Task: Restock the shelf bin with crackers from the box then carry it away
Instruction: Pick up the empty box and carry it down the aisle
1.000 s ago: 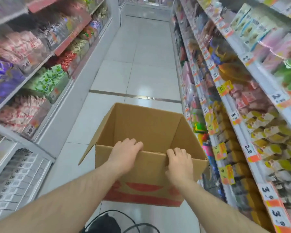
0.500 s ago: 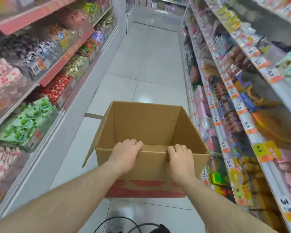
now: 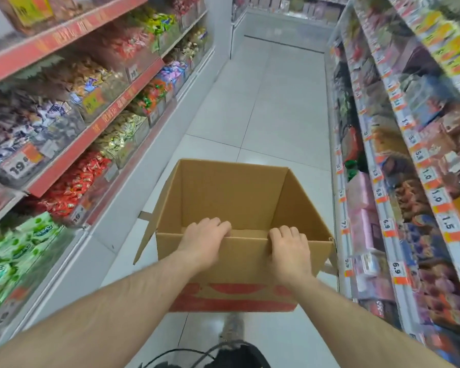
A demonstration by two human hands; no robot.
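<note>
head view: one cardboard box [image 3: 239, 208] at lower centre of the frame, open, nothing visible inside. two hands hold its near wall: left hand [image 3: 205, 241] and right hand [image 3: 290, 248], fingers curled over the rim. snack-filled shelves [image 3: 72, 107] line both sides of the aisle.

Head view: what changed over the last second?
The person has carried the cardboard box forward down the aisle; the shelves on both sides have slid back past the camera. No new grip, no release: left hand and right hand still curl over the box's near rim. The visible interior remains empty.
</note>
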